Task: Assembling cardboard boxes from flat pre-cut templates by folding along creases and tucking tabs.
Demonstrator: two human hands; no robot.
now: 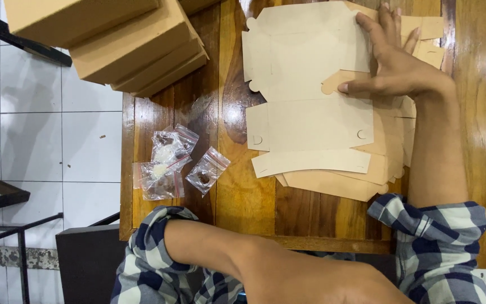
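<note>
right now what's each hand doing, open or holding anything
Right hand: open, fingers spread, pressing flat on the stack of unfolded tan cardboard box blanks, gripping nothing.
Left hand: out of view below the frame; cannot be told.

Flat box blanks (310, 121) lie right on the worktop (232, 197); small bags (178, 163) lie left, stacked boxes (130, 45) far left.

Glossy wood table (220, 197) w/ glare, white tile floor (29, 141), black metal frame (7, 225)
</note>
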